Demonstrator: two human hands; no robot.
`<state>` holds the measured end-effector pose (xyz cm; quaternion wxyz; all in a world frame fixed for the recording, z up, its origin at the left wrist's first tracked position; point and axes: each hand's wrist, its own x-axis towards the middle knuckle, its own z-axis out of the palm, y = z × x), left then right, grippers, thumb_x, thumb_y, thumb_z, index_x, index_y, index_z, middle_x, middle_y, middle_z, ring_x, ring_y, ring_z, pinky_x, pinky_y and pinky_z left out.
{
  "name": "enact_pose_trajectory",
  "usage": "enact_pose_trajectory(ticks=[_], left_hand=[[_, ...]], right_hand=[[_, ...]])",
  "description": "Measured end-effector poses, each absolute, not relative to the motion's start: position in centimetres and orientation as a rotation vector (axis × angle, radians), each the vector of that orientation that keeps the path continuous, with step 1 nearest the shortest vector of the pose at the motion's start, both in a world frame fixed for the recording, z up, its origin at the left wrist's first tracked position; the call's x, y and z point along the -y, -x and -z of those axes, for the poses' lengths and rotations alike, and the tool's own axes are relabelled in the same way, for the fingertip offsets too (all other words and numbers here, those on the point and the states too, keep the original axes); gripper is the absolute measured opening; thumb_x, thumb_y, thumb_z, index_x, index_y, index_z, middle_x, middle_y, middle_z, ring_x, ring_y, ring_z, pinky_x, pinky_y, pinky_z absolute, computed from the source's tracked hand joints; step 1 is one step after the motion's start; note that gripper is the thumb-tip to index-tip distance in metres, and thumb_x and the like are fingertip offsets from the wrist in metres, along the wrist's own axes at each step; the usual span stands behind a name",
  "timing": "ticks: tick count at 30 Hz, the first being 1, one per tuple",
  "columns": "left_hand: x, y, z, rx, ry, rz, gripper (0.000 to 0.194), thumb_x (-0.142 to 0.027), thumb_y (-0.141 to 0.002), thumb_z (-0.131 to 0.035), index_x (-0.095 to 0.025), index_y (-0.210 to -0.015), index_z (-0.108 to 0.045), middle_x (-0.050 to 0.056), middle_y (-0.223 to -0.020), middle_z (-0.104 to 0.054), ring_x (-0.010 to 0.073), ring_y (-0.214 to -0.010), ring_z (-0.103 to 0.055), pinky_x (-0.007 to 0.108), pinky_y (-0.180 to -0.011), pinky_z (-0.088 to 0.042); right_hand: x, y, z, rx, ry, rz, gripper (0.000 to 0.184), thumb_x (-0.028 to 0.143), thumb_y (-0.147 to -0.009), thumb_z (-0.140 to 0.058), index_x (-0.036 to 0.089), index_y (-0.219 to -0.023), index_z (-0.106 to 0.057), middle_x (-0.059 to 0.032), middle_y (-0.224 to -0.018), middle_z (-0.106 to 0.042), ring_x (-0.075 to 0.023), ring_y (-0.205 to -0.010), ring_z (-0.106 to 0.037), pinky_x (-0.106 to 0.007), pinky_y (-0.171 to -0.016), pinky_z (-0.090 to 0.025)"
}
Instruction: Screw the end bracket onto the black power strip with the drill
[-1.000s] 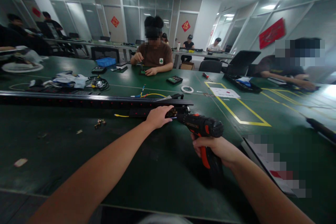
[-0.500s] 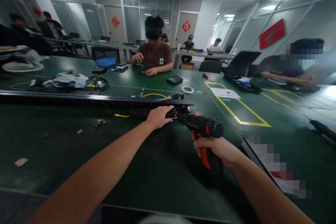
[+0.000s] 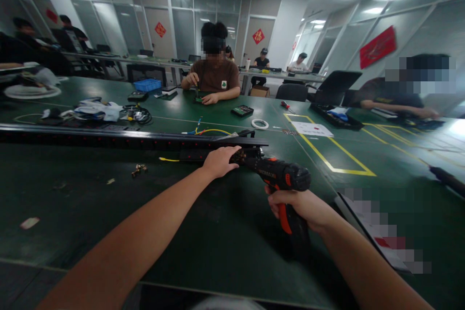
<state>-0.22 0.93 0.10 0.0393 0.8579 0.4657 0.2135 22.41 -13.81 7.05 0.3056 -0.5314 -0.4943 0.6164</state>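
My right hand (image 3: 288, 201) is wrapped round the grip of a black and orange cordless drill (image 3: 279, 173), its nose pointing left. The drill's tip meets a cluster of small brass-coloured parts (image 3: 239, 156) at the right end of a long black metal rail (image 3: 109, 136) with red dots along its side. At that same end, my left hand (image 3: 220, 161) grips the rail, forefinger on the far side and thumb on the near side of the brass parts. The drill's bit is hidden. A yellow wire with a lug (image 3: 169, 159) sticks out left of my left hand.
Loose brass screws (image 3: 139, 170) lie on the green table (image 3: 203, 252). Behind the rail are wires (image 3: 214, 131), a tape roll (image 3: 260, 124) and bagged cables (image 3: 98, 110). A co-worker (image 3: 214, 72) sits opposite; another person (image 3: 395, 92) works at right. A booklet (image 3: 366, 232) lies by my right forearm.
The drill's nose has shifted slightly left, closer in to the brass parts. My left hand has stayed in place on the rail's end.
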Motion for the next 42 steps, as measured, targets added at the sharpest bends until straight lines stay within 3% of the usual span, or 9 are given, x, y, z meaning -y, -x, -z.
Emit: enact_pose_trajectory(ticks=[8,42], left_hand=[[-1.06,0.22,0.04,-1.417,-2.636,-0.663,0.069,-0.043,-0.09,-0.073,-0.03,-0.151,-0.046,0.005,-0.146,-0.06,0.0279,-0.132,-0.056,0.04,-0.107,-0.047],[-0.86,0.12,0.05,-1.448,-2.665,-0.609,0.069,-0.045,-0.092,-0.068,-0.028,-0.154,-0.041,0.006,-0.149,-0.057,0.0283,-0.133,-0.055,0.041,-0.107,-0.048]], right_hand=[[13.74,-22.43,-7.24,1.308,1.43,-1.645,0.023,0.026,-0.065,-0.071,0.019,-0.086,-0.065,0.0021,-0.055,-0.063,-0.0158,-0.053,-0.058,-0.027,-0.055,-0.046],[13.78,-22.21,-7.48,1.313,1.46,-1.61,0.021,0.027,-0.061,-0.074,0.02,-0.077,-0.062,0.0015,-0.055,-0.062,-0.016,-0.053,-0.057,-0.028,-0.056,-0.045]])
